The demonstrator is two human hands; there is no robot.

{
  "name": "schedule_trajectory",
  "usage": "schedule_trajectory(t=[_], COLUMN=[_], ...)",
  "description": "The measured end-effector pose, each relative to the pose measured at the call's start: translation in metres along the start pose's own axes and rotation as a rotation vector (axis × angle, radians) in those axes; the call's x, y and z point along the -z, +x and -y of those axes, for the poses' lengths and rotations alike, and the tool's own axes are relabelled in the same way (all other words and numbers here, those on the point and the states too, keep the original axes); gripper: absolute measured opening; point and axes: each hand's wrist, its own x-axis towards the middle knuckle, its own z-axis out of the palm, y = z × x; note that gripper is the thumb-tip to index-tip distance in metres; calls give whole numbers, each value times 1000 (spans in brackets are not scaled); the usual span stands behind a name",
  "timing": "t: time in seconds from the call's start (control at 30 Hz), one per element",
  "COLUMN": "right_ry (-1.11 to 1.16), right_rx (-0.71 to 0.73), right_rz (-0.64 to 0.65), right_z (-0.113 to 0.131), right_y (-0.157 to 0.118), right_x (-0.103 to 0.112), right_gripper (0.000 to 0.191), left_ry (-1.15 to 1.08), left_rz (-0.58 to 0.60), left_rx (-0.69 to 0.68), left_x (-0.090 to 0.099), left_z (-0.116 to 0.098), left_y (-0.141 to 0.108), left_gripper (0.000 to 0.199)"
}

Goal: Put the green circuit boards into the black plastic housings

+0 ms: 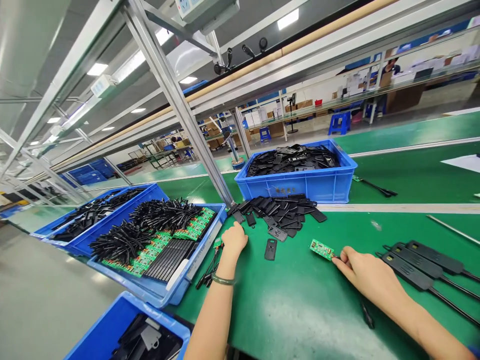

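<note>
My right hand [365,272] pinches the black cable at the end of a small green circuit board [321,249], which is held above the green bench; the cable's plug end [367,316] hangs below the hand. My left hand [234,239] is at the left edge of a pile of black plastic covers [285,212], its fingers curled and their tips mostly hidden. A black cover [239,216] lies right at those fingertips. One separate cover [270,249] rests on the bench between my hands. Close beside my left wrist are circuit boards with black cables [213,262].
A blue bin [296,187] full of black covers stands behind the pile. On the left, a blue tray [187,280] holds rows of cabled boards. Another blue bin [127,320] is at lower left. Several black cased pieces with cables [420,262] lie right. A metal post [180,100] rises behind.
</note>
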Motion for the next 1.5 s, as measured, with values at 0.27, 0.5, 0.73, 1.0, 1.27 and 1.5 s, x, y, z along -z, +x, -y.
schedule_trajectory(t=[0.27,0.5,0.73,1.0,1.27,1.5], right_ry=[735,1001,1118,1297,1243,1292], right_rx=[99,64,-18,-97,-101,-138], right_rz=[-169,-43,137,288,236,324], right_z=[5,8,16,23,25,29], right_y=[0,-3,-7,-9,-11,-11], right_x=[5,3,2,-2,-2,-6], right_gripper=[32,38,41,43,48,46], left_ry=[-378,-1641,-2098,-2134,-2105,-2097], left_rz=[-247,540,825,918,892,874], left_rx=[-283,-397,-210,-205,-168,-193], left_x=[19,-21,-21,-19,-19,-21], left_z=[-28,-80,-83,-84,-85,-90], left_y=[-22,-81,-95,-100,-100,-105], left_gripper=[44,49,49,51,53,48])
